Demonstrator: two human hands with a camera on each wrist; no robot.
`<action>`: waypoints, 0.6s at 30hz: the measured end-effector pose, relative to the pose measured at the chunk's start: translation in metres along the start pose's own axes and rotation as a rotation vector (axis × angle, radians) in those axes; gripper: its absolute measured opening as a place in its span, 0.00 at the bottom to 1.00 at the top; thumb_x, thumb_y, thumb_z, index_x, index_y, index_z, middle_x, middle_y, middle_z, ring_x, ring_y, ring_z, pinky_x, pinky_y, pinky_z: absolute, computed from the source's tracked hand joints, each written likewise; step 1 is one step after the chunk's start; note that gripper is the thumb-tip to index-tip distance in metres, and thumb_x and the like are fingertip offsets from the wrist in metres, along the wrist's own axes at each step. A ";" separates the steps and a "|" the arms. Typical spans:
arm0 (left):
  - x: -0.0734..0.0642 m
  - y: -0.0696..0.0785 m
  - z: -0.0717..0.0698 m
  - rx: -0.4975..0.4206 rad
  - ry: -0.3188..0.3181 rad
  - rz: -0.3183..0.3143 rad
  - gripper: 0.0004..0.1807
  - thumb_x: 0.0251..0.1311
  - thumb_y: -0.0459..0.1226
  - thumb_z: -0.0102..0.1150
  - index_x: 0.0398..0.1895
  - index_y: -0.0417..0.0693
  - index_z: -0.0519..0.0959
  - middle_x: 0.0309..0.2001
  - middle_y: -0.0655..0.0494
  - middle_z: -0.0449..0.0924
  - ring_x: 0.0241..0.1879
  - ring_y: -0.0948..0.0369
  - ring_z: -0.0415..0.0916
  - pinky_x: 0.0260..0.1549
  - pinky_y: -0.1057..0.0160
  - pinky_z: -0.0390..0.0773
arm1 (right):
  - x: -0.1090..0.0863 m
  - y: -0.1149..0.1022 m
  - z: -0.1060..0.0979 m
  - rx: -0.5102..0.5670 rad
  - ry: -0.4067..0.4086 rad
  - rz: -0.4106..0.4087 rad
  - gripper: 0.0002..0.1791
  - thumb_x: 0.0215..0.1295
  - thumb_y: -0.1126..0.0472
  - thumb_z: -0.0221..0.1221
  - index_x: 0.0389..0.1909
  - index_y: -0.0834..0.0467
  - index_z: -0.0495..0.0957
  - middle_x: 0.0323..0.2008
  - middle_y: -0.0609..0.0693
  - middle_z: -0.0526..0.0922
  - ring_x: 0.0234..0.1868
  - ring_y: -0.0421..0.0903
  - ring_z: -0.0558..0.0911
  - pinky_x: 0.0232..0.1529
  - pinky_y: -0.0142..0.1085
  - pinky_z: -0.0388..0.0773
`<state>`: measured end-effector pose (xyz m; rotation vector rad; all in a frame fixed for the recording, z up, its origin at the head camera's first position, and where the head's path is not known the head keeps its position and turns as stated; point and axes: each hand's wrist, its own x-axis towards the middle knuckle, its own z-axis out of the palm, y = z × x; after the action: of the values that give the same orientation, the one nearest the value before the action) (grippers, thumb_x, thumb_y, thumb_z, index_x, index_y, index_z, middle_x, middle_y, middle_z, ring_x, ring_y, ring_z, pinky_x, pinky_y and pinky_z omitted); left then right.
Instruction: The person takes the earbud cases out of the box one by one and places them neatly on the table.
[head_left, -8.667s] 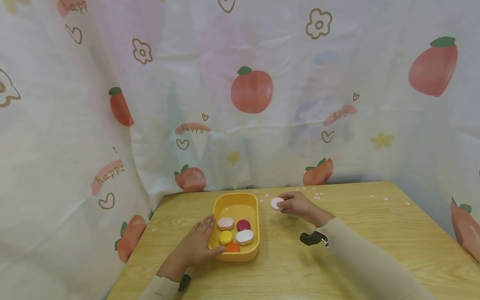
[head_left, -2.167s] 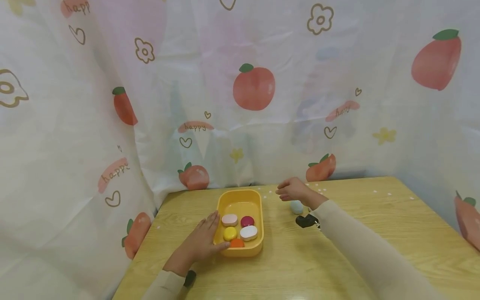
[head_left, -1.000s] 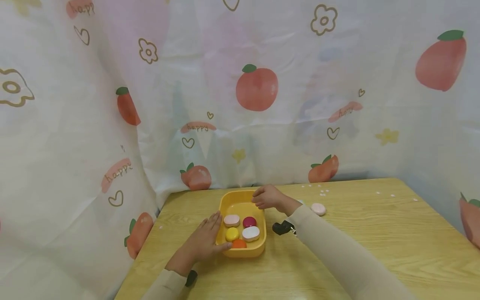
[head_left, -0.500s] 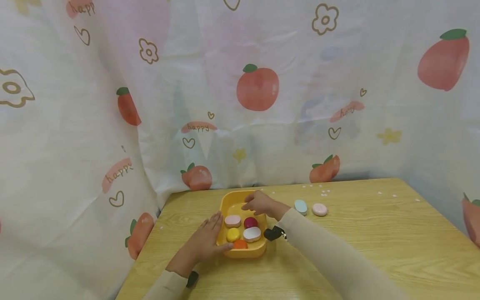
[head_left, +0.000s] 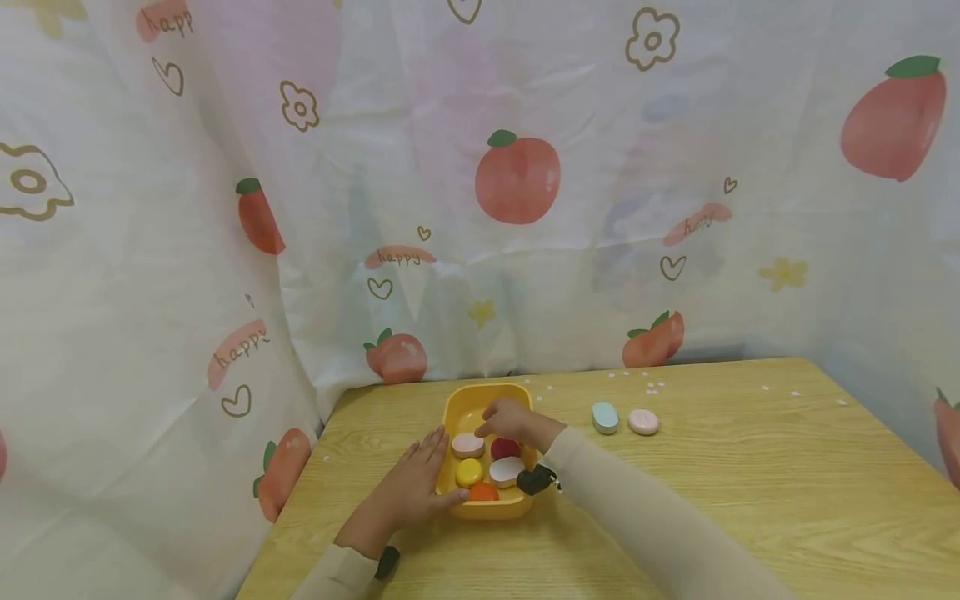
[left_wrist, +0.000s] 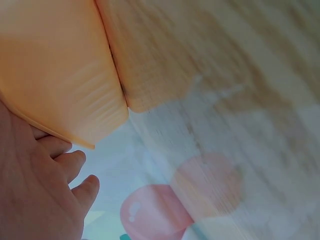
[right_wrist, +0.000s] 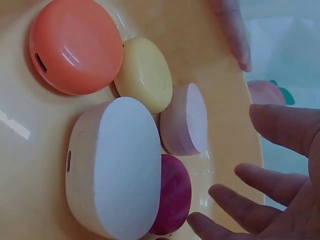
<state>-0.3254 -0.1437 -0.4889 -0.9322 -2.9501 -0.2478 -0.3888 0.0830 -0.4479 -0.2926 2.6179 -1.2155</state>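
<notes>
My right hand [head_left: 512,419] reaches into a yellow plastic box [head_left: 450,408], its fingers spread and nothing between them in the right wrist view. Close to its fingertips are an oblong pale pink case [head_left: 468,445] and a round magenta case [right_wrist: 173,195]. Nearer the front of the box lie a yellow case [head_left: 469,473], a white oblong case [right_wrist: 129,170] and an orange case [right_wrist: 76,47]; the white and orange ones show a small slot in the side. My left hand [head_left: 403,487] rests against the box's left rim, fingers straight, thumb along the near corner.
On the wooden table [head_left: 720,475], right of the box, lie a light blue oblong case [head_left: 605,417] and a round pale pink case [head_left: 643,422]. Small white specks dot the back. A fruit-printed curtain [head_left: 420,167] hangs behind the table and at its left.
Earlier my right hand held the round pale pink case, which now lies on the table by the light blue one. The hand has since moved left and down into the box; my left hand stays.
</notes>
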 end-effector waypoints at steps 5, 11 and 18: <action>0.000 -0.001 0.001 0.007 0.018 0.011 0.54 0.62 0.70 0.39 0.76 0.37 0.49 0.77 0.47 0.42 0.75 0.55 0.39 0.70 0.49 0.46 | -0.001 -0.002 0.004 -0.020 -0.010 0.037 0.25 0.58 0.59 0.68 0.54 0.69 0.77 0.50 0.59 0.79 0.48 0.51 0.77 0.55 0.45 0.75; 0.001 -0.003 0.002 0.010 0.031 0.029 0.56 0.60 0.73 0.36 0.76 0.36 0.48 0.77 0.46 0.42 0.75 0.56 0.40 0.69 0.48 0.47 | -0.001 0.000 0.010 0.049 -0.013 0.060 0.27 0.53 0.66 0.69 0.54 0.73 0.75 0.50 0.61 0.79 0.48 0.51 0.77 0.54 0.43 0.75; 0.000 -0.001 0.001 -0.004 0.027 0.021 0.57 0.60 0.72 0.37 0.76 0.36 0.49 0.77 0.46 0.43 0.75 0.55 0.42 0.69 0.48 0.48 | 0.005 0.005 0.018 0.049 -0.029 0.124 0.17 0.50 0.69 0.70 0.40 0.71 0.78 0.30 0.55 0.80 0.31 0.48 0.78 0.38 0.39 0.80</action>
<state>-0.3261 -0.1445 -0.4903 -0.9522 -2.9148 -0.2635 -0.3890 0.0718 -0.4636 -0.1354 2.5357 -1.2222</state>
